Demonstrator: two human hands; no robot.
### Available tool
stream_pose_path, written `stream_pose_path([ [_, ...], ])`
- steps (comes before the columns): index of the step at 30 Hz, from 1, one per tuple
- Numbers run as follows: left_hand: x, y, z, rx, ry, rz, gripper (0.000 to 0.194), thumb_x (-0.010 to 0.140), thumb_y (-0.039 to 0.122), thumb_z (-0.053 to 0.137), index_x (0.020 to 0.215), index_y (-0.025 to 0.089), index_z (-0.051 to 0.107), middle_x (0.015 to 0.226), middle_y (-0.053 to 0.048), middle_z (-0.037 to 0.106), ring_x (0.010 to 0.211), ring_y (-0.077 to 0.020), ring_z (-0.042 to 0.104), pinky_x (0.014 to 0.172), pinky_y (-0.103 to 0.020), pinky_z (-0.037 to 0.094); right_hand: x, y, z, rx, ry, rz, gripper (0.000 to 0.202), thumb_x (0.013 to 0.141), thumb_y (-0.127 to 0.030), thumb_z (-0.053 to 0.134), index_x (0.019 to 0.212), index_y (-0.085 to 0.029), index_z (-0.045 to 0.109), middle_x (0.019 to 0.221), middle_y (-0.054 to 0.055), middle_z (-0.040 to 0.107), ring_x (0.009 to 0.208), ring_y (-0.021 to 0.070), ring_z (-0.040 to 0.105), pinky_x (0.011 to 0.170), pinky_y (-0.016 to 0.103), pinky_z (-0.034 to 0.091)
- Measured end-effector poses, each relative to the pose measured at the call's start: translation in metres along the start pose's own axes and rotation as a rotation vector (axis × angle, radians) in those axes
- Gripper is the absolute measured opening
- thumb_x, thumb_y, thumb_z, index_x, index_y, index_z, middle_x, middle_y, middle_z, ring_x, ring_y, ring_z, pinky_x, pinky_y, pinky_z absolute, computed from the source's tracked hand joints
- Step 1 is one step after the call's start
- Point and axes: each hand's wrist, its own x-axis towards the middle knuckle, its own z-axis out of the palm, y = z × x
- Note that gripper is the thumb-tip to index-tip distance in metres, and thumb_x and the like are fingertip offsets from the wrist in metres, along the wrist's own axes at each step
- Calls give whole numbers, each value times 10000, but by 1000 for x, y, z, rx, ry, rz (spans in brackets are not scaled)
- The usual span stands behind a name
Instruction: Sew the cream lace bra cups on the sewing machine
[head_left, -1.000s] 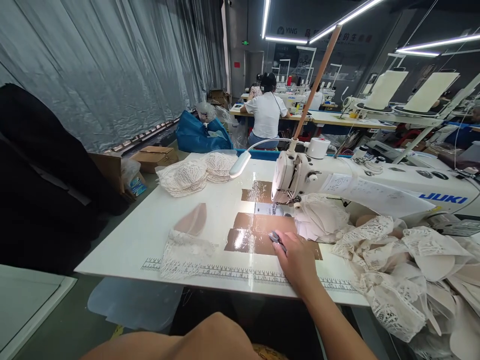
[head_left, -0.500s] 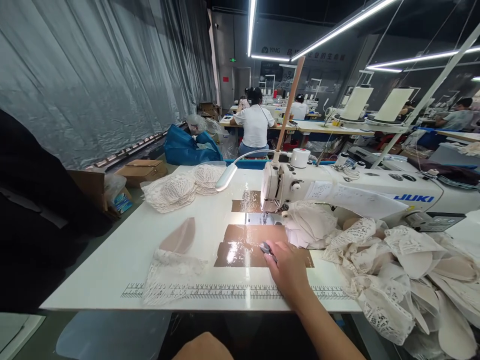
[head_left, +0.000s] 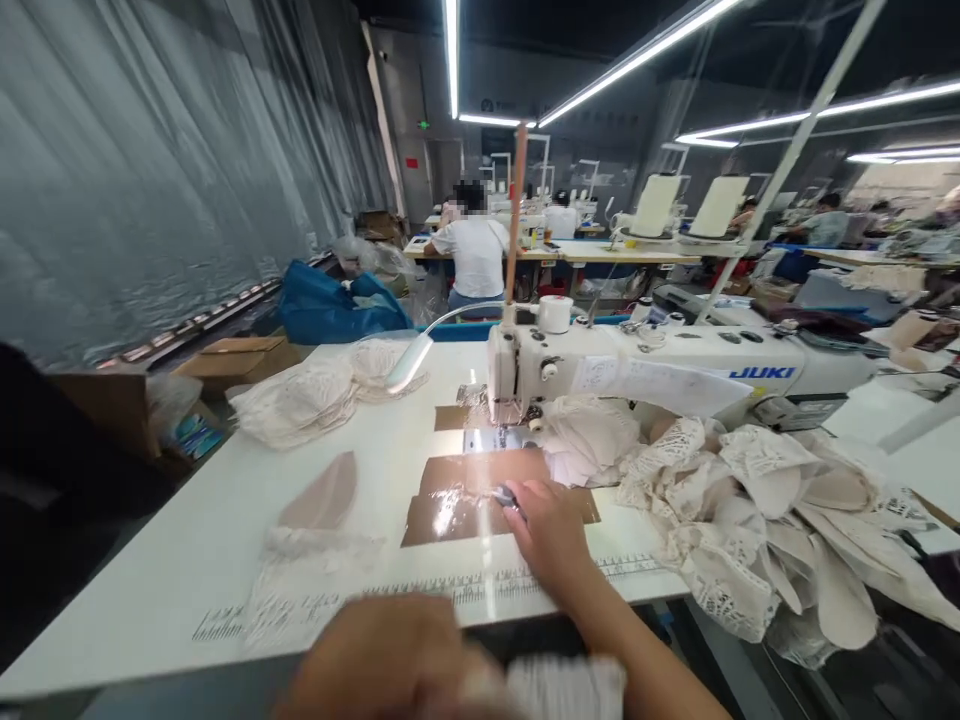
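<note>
My right hand (head_left: 553, 530) rests on the table in front of the sewing machine (head_left: 637, 370), closed around small grey thread snips (head_left: 505, 495), their tip pointing left. Under it lie brown taped patches (head_left: 450, 505) on the tabletop. Low in the foreground my left hand (head_left: 390, 650) is smeared by motion and its fingers cannot be made out. Close to it, at the bottom edge, is a blurred whitish ribbed thing (head_left: 566, 685). A sheer lace piece with a beige cup-shaped part (head_left: 321, 495) lies flat at the left.
Stacked lace cups (head_left: 296, 395) sit at the back left under a lamp (head_left: 410, 362). A heap of lace and beige pieces (head_left: 750, 520) spreads along the right side. Pale fabric (head_left: 589, 440) is bunched beside the needle area. A printed ruler (head_left: 480, 588) runs along the front edge.
My left hand has risen into the foreground over the table's front edge, and a whitish thing shows beside it. The view has swung right; my right hand keeps the snips in place.
</note>
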Motion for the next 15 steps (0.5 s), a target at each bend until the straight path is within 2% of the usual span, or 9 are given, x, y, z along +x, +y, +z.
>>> stream_pose_path([
  [3,23,-12,-4,134,140,44,350,815,415,633,554,182,612,530,-2,469,524,-119,431,499,-251,372,-1,5,2,-37,-40,16,308,842,-218,566,1136,-196,653,962,76,697,887,228,629,732,310,464],
  [6,41,-34,-11,2,164,-78,347,841,451,595,702,141,665,604,-6,527,576,-119,474,528,-231,373,-2,7,3,15,-43,1,347,878,-213,497,1196,-162,624,999,97,689,926,241,623,780,339,467],
  [10,52,-63,-19,-189,213,-200,372,820,483,629,812,114,679,638,-7,555,590,-118,499,533,-216,374,-5,8,-1,187,73,25,369,912,-330,452,1190,-155,619,1042,103,693,944,243,636,803,362,493],
  [13,60,-78,-24,-209,242,-211,367,789,477,670,778,110,669,629,0,555,581,-113,498,532,-211,374,-8,8,-5,349,203,35,393,905,-380,468,1208,-165,598,1084,107,696,940,231,657,806,360,519],
  [15,64,-85,-24,-217,230,-203,362,783,469,679,732,112,653,616,7,552,569,-104,492,528,-203,368,-9,6,-7,426,252,-12,392,899,-382,491,1220,-176,581,1077,102,699,901,214,668,781,344,535],
])
